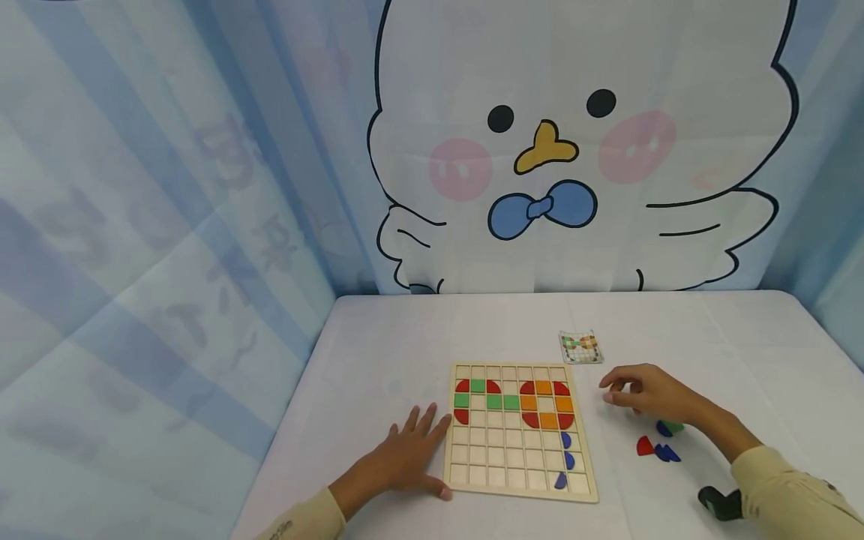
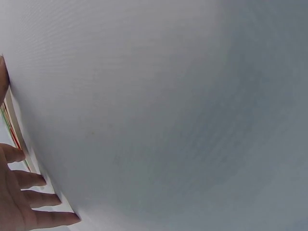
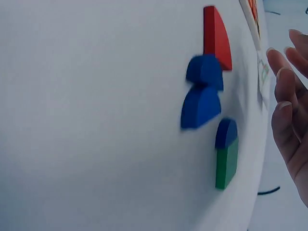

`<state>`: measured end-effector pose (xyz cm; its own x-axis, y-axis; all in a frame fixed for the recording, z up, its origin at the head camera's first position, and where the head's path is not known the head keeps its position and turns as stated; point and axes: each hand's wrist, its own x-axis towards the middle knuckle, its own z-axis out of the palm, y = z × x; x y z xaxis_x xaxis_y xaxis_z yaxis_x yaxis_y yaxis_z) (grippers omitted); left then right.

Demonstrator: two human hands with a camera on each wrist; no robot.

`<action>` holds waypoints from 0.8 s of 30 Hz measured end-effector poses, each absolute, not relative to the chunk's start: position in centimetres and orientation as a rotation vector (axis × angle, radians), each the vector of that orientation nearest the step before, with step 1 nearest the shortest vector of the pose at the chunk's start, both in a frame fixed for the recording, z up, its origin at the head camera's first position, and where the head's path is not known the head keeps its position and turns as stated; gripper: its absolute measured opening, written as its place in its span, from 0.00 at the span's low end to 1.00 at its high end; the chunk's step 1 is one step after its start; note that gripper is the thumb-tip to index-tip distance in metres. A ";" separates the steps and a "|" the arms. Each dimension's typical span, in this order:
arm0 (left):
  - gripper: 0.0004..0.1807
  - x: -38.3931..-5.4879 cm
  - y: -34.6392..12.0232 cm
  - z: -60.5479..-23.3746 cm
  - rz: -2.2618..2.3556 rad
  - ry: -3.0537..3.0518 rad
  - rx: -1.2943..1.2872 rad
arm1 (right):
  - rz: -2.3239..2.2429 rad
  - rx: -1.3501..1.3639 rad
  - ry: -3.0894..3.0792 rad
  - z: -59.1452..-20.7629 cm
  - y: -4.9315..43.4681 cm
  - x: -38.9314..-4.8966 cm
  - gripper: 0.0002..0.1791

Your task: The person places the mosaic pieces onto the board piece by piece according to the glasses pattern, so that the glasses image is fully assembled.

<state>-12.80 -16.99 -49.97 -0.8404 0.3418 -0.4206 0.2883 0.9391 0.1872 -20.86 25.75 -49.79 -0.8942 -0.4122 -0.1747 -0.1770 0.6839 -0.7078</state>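
A wooden grid board (image 1: 496,457) lies on the white table. Red, green and orange pieces fill some squares in its upper rows, and blue half-round pieces (image 1: 565,440) sit in its right part. With fingers spread, my left hand (image 1: 408,450) rests at the board's left edge; in the left wrist view its fingers (image 2: 41,199) are straight. My right hand (image 1: 651,390) hovers right of the board, fingers loosely bent around nothing. Below it lie a red quarter-round piece (image 3: 216,41), two blue pieces (image 3: 199,106), another blue piece (image 3: 227,132) and a green piece (image 3: 227,161).
A small printed pattern card (image 1: 580,348) lies just beyond the board's top right corner. Beside the right sleeve is a dark rounded object (image 1: 721,502), partly hidden. A curtain with a cartoon bird (image 1: 540,262) hangs behind the table.
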 end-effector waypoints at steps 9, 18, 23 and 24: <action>0.64 -12.8 -17.0 -49.9 0.157 2.629 0.451 | -0.957 -0.386 2.672 -50.7 32.0 -19.2 0.21; 0.64 -12.7 -17.0 -49.7 0.155 2.625 0.438 | -0.847 -0.447 2.773 -51.6 34.8 -17.8 0.19; 0.64 -12.7 -16.8 -49.4 0.155 2.624 0.437 | -0.859 -0.428 2.790 -52.0 35.0 -17.3 0.19; 0.64 -12.7 -16.8 -49.3 0.156 2.622 0.435 | -0.861 -0.423 2.791 -52.0 34.9 -17.3 0.20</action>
<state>-12.67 -16.82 -49.28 -0.8369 0.3305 -0.4362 0.2766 0.9432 0.1839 -17.26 34.94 -52.02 -0.9413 -0.3237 -0.0959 -0.2133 0.7905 -0.5741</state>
